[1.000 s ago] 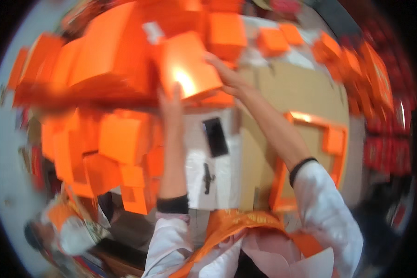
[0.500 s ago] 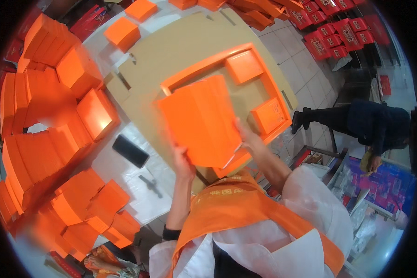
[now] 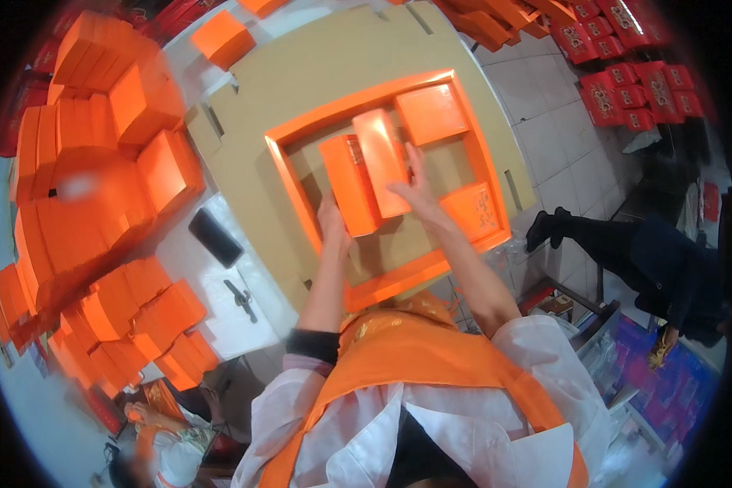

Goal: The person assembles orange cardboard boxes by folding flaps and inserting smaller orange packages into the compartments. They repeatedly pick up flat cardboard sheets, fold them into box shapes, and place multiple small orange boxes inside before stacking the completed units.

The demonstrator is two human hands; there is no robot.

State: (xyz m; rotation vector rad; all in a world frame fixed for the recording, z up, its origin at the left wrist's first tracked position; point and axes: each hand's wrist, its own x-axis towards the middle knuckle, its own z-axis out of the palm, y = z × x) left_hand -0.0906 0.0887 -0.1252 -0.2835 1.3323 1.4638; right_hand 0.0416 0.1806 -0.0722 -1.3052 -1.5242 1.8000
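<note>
Over the inside of a large orange rectangular frame (image 3: 364, 104), two narrow orange boxes stand side by side with their tops leaning apart. My left hand (image 3: 332, 223) is closed on the lower left edge of the left narrow box (image 3: 348, 183). The right narrow box (image 3: 380, 159) is gripped by my right hand (image 3: 417, 193), its thumb across the near part and its fingers along the right side. Two more orange boxes sit in the frame's right corners: a plain-looking corner box (image 3: 433, 115) at the far one and a patterned corner box (image 3: 468, 213) at the near one.
Brown cardboard (image 3: 317, 69) lies under the frame. Many orange boxes (image 3: 98, 220) are stacked at the left, near a black phone (image 3: 215, 237) and a dark tool (image 3: 240, 300). Red boxes (image 3: 618, 93) stand far right. One person (image 3: 667, 268) is at right, another (image 3: 167, 439) lower left.
The wide orange shape between my hands now shows as two narrow boxes, turned and parted at a gap. Both hands have moved farther from me, over the frame.
</note>
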